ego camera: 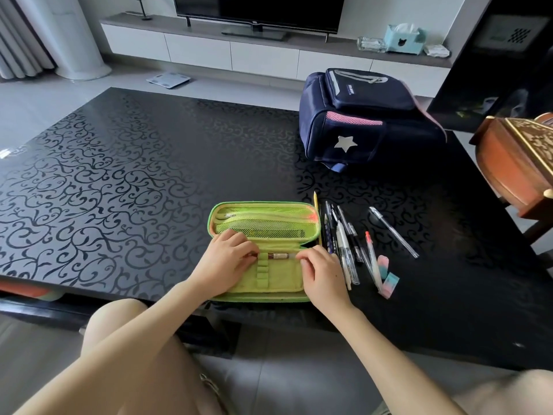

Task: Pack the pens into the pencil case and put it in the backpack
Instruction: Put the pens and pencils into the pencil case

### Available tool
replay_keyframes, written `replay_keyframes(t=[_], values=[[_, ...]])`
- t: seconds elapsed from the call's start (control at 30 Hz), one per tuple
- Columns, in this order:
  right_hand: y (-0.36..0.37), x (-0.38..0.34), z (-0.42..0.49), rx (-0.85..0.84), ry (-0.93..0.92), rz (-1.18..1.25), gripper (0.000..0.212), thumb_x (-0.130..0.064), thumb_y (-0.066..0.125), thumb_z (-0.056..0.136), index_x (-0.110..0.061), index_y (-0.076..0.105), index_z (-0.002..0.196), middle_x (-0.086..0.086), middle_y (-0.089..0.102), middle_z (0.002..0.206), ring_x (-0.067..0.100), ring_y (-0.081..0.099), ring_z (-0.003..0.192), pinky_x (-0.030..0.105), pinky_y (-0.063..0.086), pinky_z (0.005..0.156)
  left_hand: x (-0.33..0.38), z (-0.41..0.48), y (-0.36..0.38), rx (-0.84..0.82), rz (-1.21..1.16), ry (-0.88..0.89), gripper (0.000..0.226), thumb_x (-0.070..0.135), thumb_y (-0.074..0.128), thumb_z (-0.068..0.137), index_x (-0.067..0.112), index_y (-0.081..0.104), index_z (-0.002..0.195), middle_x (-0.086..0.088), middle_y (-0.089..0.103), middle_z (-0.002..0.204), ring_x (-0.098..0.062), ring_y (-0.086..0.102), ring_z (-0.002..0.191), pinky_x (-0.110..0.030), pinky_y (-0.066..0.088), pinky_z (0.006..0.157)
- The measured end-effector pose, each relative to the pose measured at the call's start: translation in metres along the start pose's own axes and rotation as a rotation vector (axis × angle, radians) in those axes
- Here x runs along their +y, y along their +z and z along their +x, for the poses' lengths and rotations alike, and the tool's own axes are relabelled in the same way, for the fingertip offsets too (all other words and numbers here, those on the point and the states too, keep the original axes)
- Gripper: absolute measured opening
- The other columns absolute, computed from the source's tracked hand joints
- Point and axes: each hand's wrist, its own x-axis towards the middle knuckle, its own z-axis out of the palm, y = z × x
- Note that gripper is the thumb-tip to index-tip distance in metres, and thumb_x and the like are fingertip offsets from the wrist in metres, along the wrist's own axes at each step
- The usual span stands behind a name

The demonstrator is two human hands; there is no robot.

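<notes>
**Asker:** Step in hand?

**Describer:** Threading one pen (278,256) under the elastic loops (262,269) in the near half of the pencil case (260,296). Left hand (227,259) curled at the pen's left end, pinching it beside the top loop. Right hand (321,274) curled too, pinching the right end between thumb and fingertips.

**Asker:** Best way to finish it?

**Describer:** Probably this: steady the loop end with the left, then slide from the right in line with the barrel. No lifting or twisting, to avoid bunching the elastic. Stop once centred under the loop and clear of the fold. Then take from the loose pens (344,241) one at a time, nearest first, filling the lower loops in order.

**Asker:** Look of the case?

**Describer:** Bright green, oblong, rounded at the corners, lying fully open and flat. Far half: a mesh pocket (263,223) with a zip, and something slim inside, too blurred to name. Near half: plain lining and a short column of loops left of centre, seemingly empty below the top one.

**Asker:** Location?

**Describer:** On the black, vine-patterned tabletop (119,175), at its near edge, directly in front of the person. Loose pens and a yellow pencil (316,211) just beside the right side. Two pink-and-blue erasers (389,280) a little further right. Navy backpack (365,115) with a silver star well apart, towards the far right. Impossible to tell whether zipped or not.
</notes>
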Motion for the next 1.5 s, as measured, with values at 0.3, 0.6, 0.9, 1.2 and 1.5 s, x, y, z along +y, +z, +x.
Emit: replay_keyframes(t=[0.3, 0.6, 0.9, 1.2, 1.5], values=[[-0.012, -0.015, 0.029, 0.193, 0.326, -0.224, 0.013, -0.007, 0.054, 0.088, -0.007, 0.064, 0.098, 0.006, 0.066, 0.092, 0.027, 0.064, 0.081, 0.029, 0.041, 0.062, -0.013, -0.019, -0.009, 0.094, 0.008, -0.162, 0.009, 0.019, 0.072, 0.077, 0.018, 0.071, 0.087, 0.000, 0.058, 0.077, -0.024, 0.049, 0.072, -0.029, 0.039, 0.065], [-0.013, -0.010, 0.059, -0.266, 0.558, -0.620, 0.017, -0.018, 0.049, 0.094, -0.009, 0.062, 0.100, 0.004, 0.067, 0.096, 0.025, 0.065, 0.089, 0.027, 0.038, 0.060, -0.010, -0.013, -0.012, 0.075, -0.026, -0.189, 0.013, 0.028, 0.072, 0.076, 0.020, 0.071, 0.087, 0.003, 0.057, 0.077, -0.022, 0.049, 0.076, -0.034, 0.046, 0.066], [-0.017, -0.012, 0.061, -0.265, 0.439, -0.611, 0.017, -0.015, 0.044, 0.094, -0.008, 0.056, 0.105, 0.008, 0.067, 0.099, 0.028, 0.065, 0.091, 0.028, 0.037, 0.061, -0.011, -0.013, -0.023, 0.211, -0.067, -0.319, 0.017, 0.026, 0.059, 0.086, 0.015, 0.070, 0.090, 0.000, 0.064, 0.085, -0.024, 0.054, 0.086, -0.031, 0.040, 0.074], [-0.011, -0.014, 0.097, -0.456, 0.453, -0.405, 0.019, -0.027, 0.058, 0.088, -0.009, 0.053, 0.086, 0.008, 0.062, 0.093, 0.028, 0.056, 0.079, 0.029, 0.040, 0.061, -0.005, -0.011, -0.024, 0.202, -0.062, -0.284, 0.013, 0.022, 0.060, 0.085, 0.014, 0.071, 0.086, -0.001, 0.064, 0.084, -0.026, 0.055, 0.084, -0.033, 0.044, 0.071], [-0.039, -0.044, 0.078, -0.139, 0.370, 0.046, 0.036, -0.017, 0.055, 0.090, -0.012, 0.046, 0.055, -0.004, 0.043, 0.047, 0.006, 0.041, 0.037, 0.018, 0.030, 0.040, 0.025, 0.010, -0.040, 0.140, -0.339, -0.448, 0.026, 0.029, 0.050, 0.094, 0.015, 0.065, 0.109, 0.006, 0.064, 0.100, -0.015, 0.058, 0.092, -0.030, 0.048, 0.081]])
